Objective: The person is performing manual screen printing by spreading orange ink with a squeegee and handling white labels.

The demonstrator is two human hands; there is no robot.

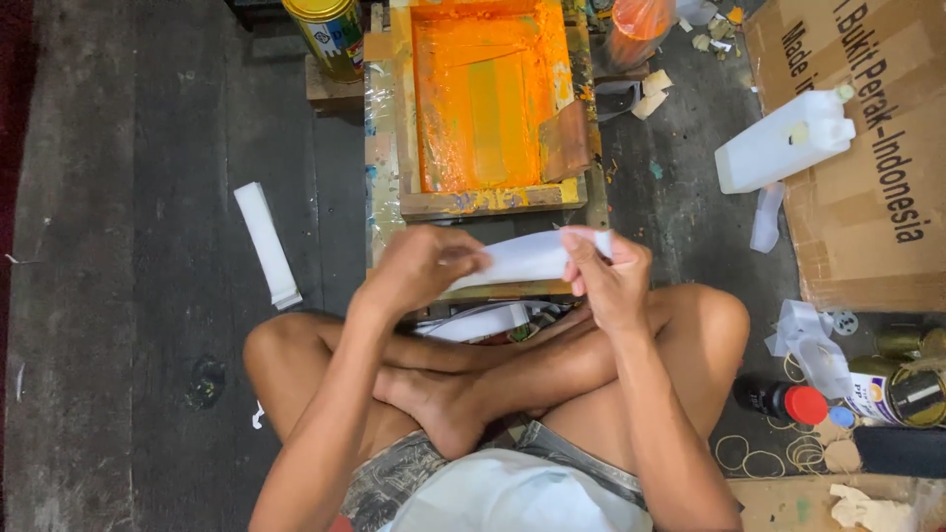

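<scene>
I sit cross-legged on a dark floor. Both hands hold a long white strip of paper or plastic [527,258] in front of my knees. My left hand [419,266] grips its left end, and my right hand [603,276] pinches its right end between thumb and fingers. Just beyond the strip lies a wooden screen-printing frame [473,202] whose mesh is coated in orange ink [483,99]. A squeegee [564,140] leans in the frame's right side.
A white strip stack [266,243] lies on the floor at left. A yellow tin [328,33] stands at the back. At right are a white jug [783,143], flattened cardboard [867,148], tins [902,389], a red-capped bottle [783,402] and rubber bands [759,455].
</scene>
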